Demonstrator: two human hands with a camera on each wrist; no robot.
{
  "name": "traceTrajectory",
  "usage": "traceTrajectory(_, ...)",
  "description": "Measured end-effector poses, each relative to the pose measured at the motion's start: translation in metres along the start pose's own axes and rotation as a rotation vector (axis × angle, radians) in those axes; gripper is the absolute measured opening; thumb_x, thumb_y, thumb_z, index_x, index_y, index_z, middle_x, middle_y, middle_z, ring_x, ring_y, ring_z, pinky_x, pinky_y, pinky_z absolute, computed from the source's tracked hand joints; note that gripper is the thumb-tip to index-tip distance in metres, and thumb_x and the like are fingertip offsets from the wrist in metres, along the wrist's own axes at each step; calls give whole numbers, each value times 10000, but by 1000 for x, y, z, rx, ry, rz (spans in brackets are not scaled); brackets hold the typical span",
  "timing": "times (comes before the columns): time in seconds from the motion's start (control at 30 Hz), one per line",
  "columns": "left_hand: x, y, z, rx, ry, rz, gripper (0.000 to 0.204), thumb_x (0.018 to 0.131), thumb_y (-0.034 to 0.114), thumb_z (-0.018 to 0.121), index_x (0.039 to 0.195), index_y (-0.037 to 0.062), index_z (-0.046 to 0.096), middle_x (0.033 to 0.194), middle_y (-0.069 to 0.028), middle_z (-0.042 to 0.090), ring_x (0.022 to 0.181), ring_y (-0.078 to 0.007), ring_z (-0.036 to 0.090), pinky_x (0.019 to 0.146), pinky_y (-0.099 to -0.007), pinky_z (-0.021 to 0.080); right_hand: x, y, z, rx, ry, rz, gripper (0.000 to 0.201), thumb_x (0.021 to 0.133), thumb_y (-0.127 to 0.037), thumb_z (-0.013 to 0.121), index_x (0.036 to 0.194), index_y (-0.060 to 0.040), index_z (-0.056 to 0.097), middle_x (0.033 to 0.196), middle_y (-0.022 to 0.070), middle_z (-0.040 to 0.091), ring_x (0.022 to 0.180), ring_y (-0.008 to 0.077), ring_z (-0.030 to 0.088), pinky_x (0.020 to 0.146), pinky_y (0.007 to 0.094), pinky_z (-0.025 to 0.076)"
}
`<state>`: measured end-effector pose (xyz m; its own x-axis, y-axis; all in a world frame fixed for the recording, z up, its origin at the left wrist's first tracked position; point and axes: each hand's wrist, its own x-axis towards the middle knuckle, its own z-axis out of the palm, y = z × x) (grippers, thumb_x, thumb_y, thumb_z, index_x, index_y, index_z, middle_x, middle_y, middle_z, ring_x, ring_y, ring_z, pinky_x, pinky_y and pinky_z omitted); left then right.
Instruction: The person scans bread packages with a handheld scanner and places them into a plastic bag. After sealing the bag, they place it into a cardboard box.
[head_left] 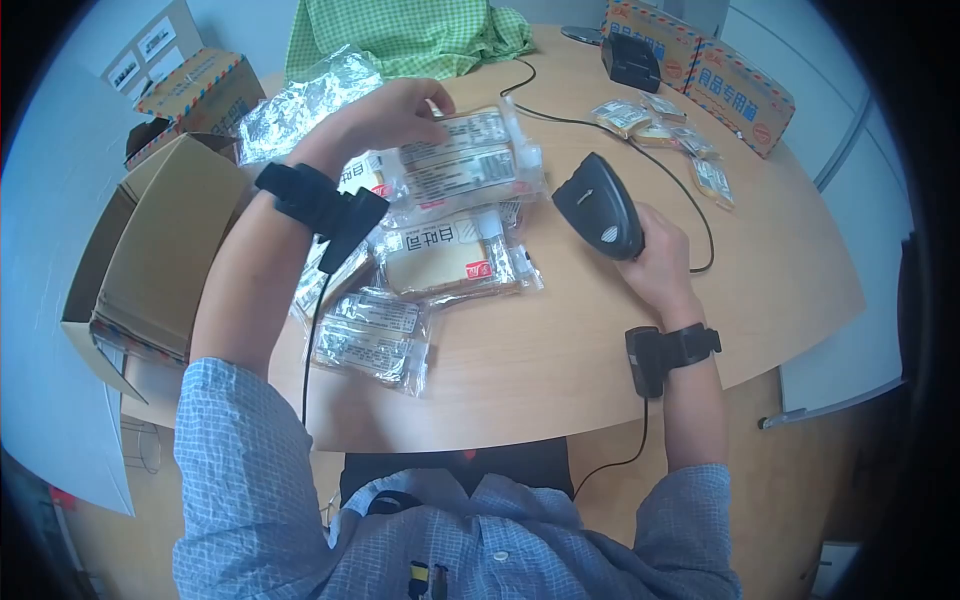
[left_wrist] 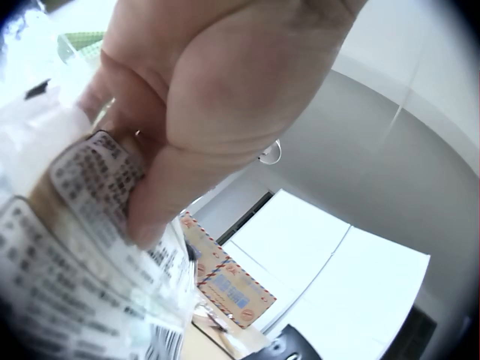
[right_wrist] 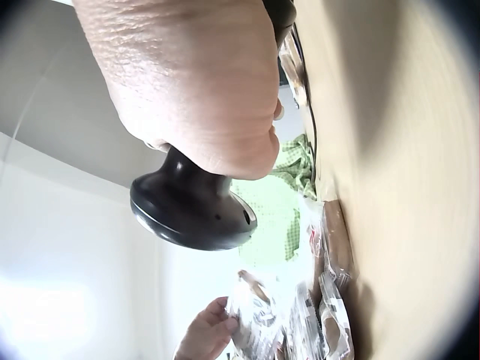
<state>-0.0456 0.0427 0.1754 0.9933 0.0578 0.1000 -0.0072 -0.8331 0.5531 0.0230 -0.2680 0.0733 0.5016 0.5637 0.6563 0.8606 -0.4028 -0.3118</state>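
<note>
My left hand (head_left: 400, 112) grips the far edge of a clear plastic bread packet (head_left: 455, 165), its printed labels turned up. In the left wrist view the thumb (left_wrist: 154, 214) lies on those labels. The packet is held over a heap of similar bags, among them a white-toast packet (head_left: 435, 265) and a label-side-up packet (head_left: 370, 335) nearer the table edge. My right hand (head_left: 660, 255) holds a black barcode scanner (head_left: 603, 212) by its handle, its head pointing toward the packet. The right wrist view shows the scanner head (right_wrist: 191, 206) below the curled fingers.
An open cardboard box (head_left: 165, 245) stands at the left, with a printed carton (head_left: 205, 90) behind it. Several small packets (head_left: 655, 125) lie at the back right before two printed cartons (head_left: 740, 95). A black cable (head_left: 560, 116) crosses the table near a green checked cloth (head_left: 390, 35).
</note>
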Motion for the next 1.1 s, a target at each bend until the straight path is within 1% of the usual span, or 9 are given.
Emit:
traceTrajectory(0.13, -1, -16, -17, 191, -174, -1, 327, 747, 108, 646, 1055, 35, 562, 817, -57, 615, 727, -144, 558, 652, -290, 438, 1, 4, 3, -1, 107, 73, 345, 611, -53, 691, 935, -36, 576, 844, 127, 616, 779, 304, 597, 663, 357, 481)
traceTrajectory(0.2, 11, -31, -19, 494, -229, -48, 373, 683, 127, 664, 1040, 48, 594, 891, -127, 630, 821, -243, 606, 710, -330, 472, 1, 8, 4, -4, 154, 118, 343, 613, -50, 686, 937, -35, 574, 844, 132, 615, 781, 310, 597, 662, 360, 481)
traceTrajectory(0.33, 47, -12, -7, 392, -143, -11, 382, 666, 146, 696, 1016, 23, 604, 916, -155, 626, 842, -269, 608, 719, -344, 479, 0, 22, 5, -21, 328, 211, 342, 630, -64, 684, 950, -32, 568, 847, 143, 612, 779, 325, 597, 659, 374, 480)
traceTrajectory(0.5, 129, 29, 56, 545, -161, 279, 343, 712, 303, 647, 908, 21, 652, 864, -162, 640, 833, -326, 599, 737, -400, 464, 0, 37, 3, -49, 481, 270, 357, 634, -83, 691, 961, -27, 562, 846, 146, 605, 779, 341, 589, 666, 383, 478)
traceTrajectory(0.67, 203, 59, 125, 368, -38, 252, 331, 773, 294, 579, 944, 18, 645, 950, -168, 628, 907, -339, 583, 783, -412, 458, -1, 48, -2, -76, 498, 310, 366, 617, -59, 676, 963, -26, 561, 842, 142, 595, 782, 338, 583, 669, 388, 475)
traceTrajectory(0.73, 235, 56, 148, 237, -19, 144, 480, 822, 357, 556, 1124, -16, 533, 1043, -197, 600, 983, -329, 565, 835, -380, 441, 0, 49, -2, -71, 524, 286, 374, 614, -53, 670, 969, -27, 558, 836, 140, 590, 781, 336, 581, 665, 392, 472)
traceTrajectory(0.93, 285, 39, 190, 174, 51, 105, 548, 848, 348, 522, 1159, -98, 452, 1086, -277, 555, 1022, -377, 536, 871, -401, 414, 5, 49, -6, -102, 442, 288, 391, 600, -57, 668, 975, -55, 557, 814, 111, 574, 771, 309, 575, 649, 385, 471)
traceTrajectory(1.03, 328, 0, 231, -13, 197, 73, 479, 828, 355, 546, 1112, -28, 502, 1089, -235, 570, 1038, -360, 540, 875, -414, 423, 10, 45, -13, -71, 431, 304, 382, 612, -58, 674, 977, -42, 560, 808, 119, 584, 758, 304, 584, 644, 372, 472)
traceTrajectory(1.1, 309, 22, 224, -3, 140, 22, 488, 815, 341, 571, 1108, -42, 494, 1077, -244, 572, 1023, -361, 549, 861, -409, 434, 4, 49, -8, -48, 438, 315, 375, 629, -71, 683, 982, -25, 565, 806, 131, 595, 749, 302, 594, 640, 360, 474)
